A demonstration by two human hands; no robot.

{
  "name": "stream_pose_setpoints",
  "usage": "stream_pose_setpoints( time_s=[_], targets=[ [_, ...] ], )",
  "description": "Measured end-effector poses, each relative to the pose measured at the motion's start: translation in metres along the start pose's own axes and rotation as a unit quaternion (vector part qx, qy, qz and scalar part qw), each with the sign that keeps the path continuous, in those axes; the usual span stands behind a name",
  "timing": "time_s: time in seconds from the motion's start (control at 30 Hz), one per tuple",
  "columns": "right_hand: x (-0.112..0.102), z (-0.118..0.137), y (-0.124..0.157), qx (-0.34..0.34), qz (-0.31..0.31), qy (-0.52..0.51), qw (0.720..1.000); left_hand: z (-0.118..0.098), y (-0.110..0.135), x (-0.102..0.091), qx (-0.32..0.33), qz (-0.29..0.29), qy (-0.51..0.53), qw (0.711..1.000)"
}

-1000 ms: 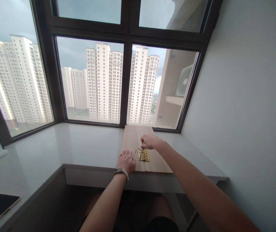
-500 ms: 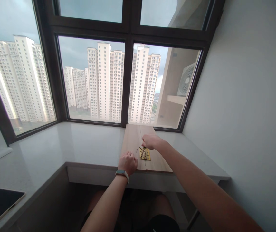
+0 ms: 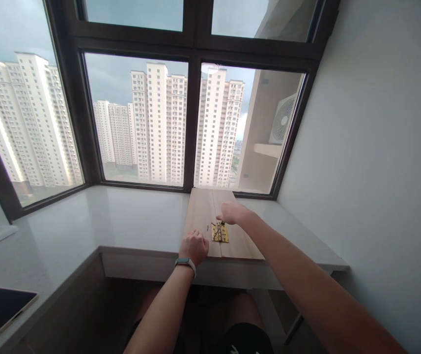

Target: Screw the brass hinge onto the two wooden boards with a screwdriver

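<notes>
Two pale wooden boards (image 3: 200,209) lie side by side, a narrow seam between them. A brass-coloured hinge (image 3: 225,233) lies flat across that seam, with several small dark screws loose on top of it. Just beyond its far edge is my right hand (image 3: 233,212), fingers bent and closed; anything in them is too small to make out. On the near left edge of the boards rests my left hand (image 3: 194,247), fingers curled in, with what they may hold hidden. One small screw (image 3: 208,228) lies on the wood left of the hinge.
The boards rest on a white sill (image 3: 140,216) below dark-framed windows. A tablet-like dark device (image 3: 2,310) lies at the lower left. A plain wall (image 3: 372,147) rises on the right. My legs are below the sill's front edge.
The view has shifted slightly. My right hand has moved a little up from the hinge, its fingertips still near the far edge. My left hand stays on the boards.
</notes>
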State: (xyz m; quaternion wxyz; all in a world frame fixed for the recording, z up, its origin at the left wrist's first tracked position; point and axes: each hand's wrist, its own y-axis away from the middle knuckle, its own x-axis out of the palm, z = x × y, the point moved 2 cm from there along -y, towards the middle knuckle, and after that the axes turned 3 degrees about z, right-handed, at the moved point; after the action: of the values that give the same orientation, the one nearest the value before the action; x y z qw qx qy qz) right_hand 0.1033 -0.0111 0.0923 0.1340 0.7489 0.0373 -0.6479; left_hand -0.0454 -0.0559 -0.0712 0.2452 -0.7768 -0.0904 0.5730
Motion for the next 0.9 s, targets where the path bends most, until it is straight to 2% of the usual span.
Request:
stream_pose_setpoints(
  time_s=[0.13,0.3,0.53,0.77,0.9],
  targets=[
    [0.0,0.0017,-0.0035,-0.037,-0.019,0.019,0.999,-0.001,-0.0001,-0.001,0.003,0.002,0.002,1.0],
    [-0.0015,0.0055,-0.0008,-0.082,-0.026,-0.011,0.996,-0.0011,-0.0003,-0.0036,-0.003,0.017,0.011,1.0],
    [-0.0057,0.0083,0.0035,-0.006,-0.027,0.001,1.0,-0.0014,-0.0002,-0.0026,-0.006,0.011,0.009,1.0],
    [-0.0025,0.0061,-0.0027,-0.059,-0.029,0.021,0.998,-0.0019,-0.0001,-0.0027,0.0,0.007,0.003,1.0],
    [-0.001,0.0016,-0.0046,-0.08,-0.025,-0.006,0.996,-0.0019,-0.0006,-0.0028,-0.004,0.012,0.0,1.0]
  ],
)
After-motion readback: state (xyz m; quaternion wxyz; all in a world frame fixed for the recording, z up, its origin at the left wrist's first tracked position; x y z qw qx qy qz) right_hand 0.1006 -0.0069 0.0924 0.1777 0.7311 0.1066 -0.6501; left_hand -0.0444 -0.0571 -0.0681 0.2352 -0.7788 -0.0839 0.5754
